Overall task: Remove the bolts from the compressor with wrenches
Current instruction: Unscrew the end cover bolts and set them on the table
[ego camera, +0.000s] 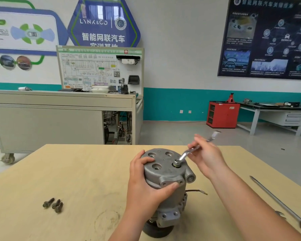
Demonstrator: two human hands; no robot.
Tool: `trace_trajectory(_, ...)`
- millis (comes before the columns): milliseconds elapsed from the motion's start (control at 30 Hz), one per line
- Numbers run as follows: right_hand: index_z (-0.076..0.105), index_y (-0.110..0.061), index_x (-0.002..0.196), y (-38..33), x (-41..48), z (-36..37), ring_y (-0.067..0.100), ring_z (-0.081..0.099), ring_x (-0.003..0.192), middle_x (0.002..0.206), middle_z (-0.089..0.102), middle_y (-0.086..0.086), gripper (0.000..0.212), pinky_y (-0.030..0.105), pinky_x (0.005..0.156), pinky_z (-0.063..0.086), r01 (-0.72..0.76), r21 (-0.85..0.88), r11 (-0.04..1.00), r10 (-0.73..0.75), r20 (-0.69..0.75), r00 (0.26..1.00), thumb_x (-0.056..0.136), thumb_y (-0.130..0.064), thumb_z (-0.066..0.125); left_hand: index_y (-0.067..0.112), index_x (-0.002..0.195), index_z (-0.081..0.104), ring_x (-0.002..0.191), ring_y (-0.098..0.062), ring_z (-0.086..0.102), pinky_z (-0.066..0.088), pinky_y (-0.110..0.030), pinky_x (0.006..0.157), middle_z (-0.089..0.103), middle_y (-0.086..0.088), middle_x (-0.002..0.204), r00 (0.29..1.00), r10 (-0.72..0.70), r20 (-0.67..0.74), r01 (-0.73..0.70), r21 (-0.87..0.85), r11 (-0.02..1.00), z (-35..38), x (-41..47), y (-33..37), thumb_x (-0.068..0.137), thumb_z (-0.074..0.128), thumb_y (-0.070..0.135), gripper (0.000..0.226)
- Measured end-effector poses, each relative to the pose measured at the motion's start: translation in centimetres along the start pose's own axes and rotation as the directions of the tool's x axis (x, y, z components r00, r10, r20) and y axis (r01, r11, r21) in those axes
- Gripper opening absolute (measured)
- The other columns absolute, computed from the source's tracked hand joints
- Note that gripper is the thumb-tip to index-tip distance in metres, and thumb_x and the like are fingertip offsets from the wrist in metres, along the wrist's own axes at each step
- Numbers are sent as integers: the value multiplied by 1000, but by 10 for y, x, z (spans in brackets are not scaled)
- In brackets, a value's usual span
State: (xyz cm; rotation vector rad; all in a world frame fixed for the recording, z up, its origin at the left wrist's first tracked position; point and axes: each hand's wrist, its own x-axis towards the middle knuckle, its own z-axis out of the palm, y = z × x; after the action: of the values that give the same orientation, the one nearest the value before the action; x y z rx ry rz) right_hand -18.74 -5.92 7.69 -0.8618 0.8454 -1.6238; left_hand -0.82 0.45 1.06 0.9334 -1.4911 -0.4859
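Head view: compressor (pixel 165 181) upright on bench (pixel 68 171), left hand (pixel 144 185) clamped round its top, right hand (pixel 205 157) holding wrench (pixel 189 152) on last bolt (pixel 176 162). Looks heavy, rigid, top-heavy; brace the casing.

A grey cast-metal compressor (pixel 165 178), stood upright on a pale wooden table (pixel 76 171), is gripped by the left hand (pixel 142 185). A silver ring wrench (pixel 193 150), held by the right hand (pixel 207 153), is seated on a bolt (pixel 176 162). Three dark loose bolts (pixel 53 205) lie at left.

Bolts (pixel 53 205) left of compressor (pixel 165 186); screwdriver (pixel 281 205) right.
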Motion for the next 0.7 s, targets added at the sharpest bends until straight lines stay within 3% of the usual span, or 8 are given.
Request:
trace_trajectory(67,53,-15,94,0,20,23,6,61,54,69,59,-1,8,26,57,46,-65,-383,921,101,76,992,96,-22,49,38,110,46,121,19,30,30,1,90,30,34,132,1000,-2,3,2,4,1000,-3,1,0,42,76,61,77)
trace_trajectory(133,58,-15,98,-1,27,45,7,65,70,80,66,-5,17,26,62,47,35,-730,683,148,185,972,96,-29,50,38,110,46,120,21,30,32,-2,91,27,43,127,1000,-9,18,9,4,1000,-4,1,2,43,76,62,78)
trace_trajectory(200,62,-10,102,-5,26,69,13,68,85,84,69,-6,24,32,80,51,213,-849,484,165,327,930,96,-29,48,38,110,46,122,19,31,35,-8,94,27,45,126,999,-19,28,19,4,1000,-4,2,2,43,77,62,77)
trace_trajectory(300,66,-15,111,-13,4,95,15,64,98,100,70,-3,27,35,96,46,499,-837,224,198,541,817,98,-27,45,40,109,46,125,12,34,37,-18,98,30,39,130,999,-22,49,22,8,1000,-7,3,1,45,78,61,75)
trace_trajectory(433,55,-33,129,-12,-51,93,5,53,114,124,62,-12,34,28,101,40,761,-627,169,215,776,592,98,-23,42,45,114,40,115,7,47,43,-14,90,45,29,118,998,-43,53,42,26,999,-7,5,3,47,78,57,79)
trace_trajectory(567,53,-39,115,-1,-104,34,-7,37,127,128,52,-20,24,20,114,8,906,-394,154,-53,912,406,93,-30,47,41,109,40,123,13,36,29,-2,94,39,17,134,998,-4,60,2,34,999,-4,6,2,51,66,56,64)
trace_trajectory(633,51,-36,94,6,-117,3,4,40,131,124,56,-18,13,28,117,14,919,-334,210,-274,882,383,88,-47,53,38,108,44,123,14,35,30,-3,93,33,27,135,1000,-2,31,2,-4,1000,-6,2,-2,47,72,56,69)
trace_trajectory(700,46,-28,72,15,-115,-15,18,53,123,111,68,-7,32,29,113,26,846,-232,479,-522,700,487,90,-54,46,40,109,45,122,16,34,32,-2,92,30,37,131,1000,-4,23,4,-8,1000,-8,0,-3,44,77,59,75)
